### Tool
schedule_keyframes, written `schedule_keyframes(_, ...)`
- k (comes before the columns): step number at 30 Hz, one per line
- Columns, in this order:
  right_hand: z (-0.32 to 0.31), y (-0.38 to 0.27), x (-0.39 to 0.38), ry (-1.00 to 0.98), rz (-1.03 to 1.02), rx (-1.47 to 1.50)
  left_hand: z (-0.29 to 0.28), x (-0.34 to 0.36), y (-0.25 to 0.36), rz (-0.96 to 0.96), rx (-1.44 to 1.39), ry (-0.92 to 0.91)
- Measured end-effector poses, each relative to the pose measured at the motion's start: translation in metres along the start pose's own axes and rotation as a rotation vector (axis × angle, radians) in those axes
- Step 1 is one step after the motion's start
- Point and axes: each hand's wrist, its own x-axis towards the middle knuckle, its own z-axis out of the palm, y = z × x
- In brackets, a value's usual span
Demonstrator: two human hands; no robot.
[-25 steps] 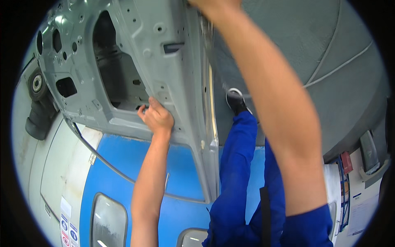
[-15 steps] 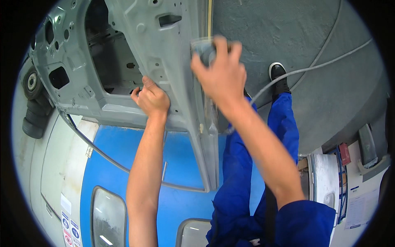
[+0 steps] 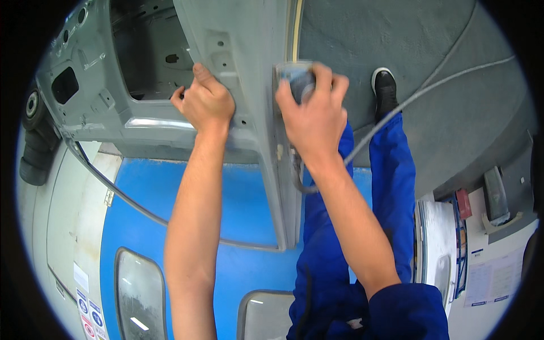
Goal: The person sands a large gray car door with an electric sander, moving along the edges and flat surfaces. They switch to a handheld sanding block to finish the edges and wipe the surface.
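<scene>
A grey car door shell (image 3: 212, 20) stands in front of me, with cutouts in its inner panel. My left hand (image 3: 209, 105) is closed on the door, its fingers curled over the rim of the large opening and its thumb stretched along the panel. On the door's right edge, my right hand (image 3: 314, 116) grips a sander (image 3: 296, 76) from above, fingers spread around its body. The sander is blurred, and its underside is hidden against the door edge. A grey hose (image 3: 368, 141) passes under my right forearm and runs off across the floor.
Below the door lies a blue panel (image 3: 238, 187) with rubber-edged windows (image 3: 140, 294). My shoe (image 3: 385, 90) rests on the dark floor (image 3: 340, 34) near the hose. A white panel (image 3: 435, 232) and a shelf stand at right; a dark cylindrical part (image 3: 35, 158) is far left.
The view has shifted, so the door sits higher in it. My right hand and the sander have slid along the door edge toward me. My left hand keeps its hold on the door.
</scene>
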Motion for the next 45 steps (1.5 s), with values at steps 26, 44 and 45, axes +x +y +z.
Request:
schedule_keyframes(26, -0.010, 0.023, -0.008, -0.149, 0.143, 0.231, 0.006, 0.001, -0.005, -0.038, 0.028, 0.016)
schedule_keyframes(44, 0.049, 0.075, 0.149, -0.212, 0.064, 0.997, 0.010, 0.003, -0.004, 0.071, -0.162, 0.166)
schedule_keyframes(45, 0.057, 0.089, 0.128, -0.204, 0.032, 0.952, 0.010, 0.001, -0.009, 0.025, -0.148, 0.146)
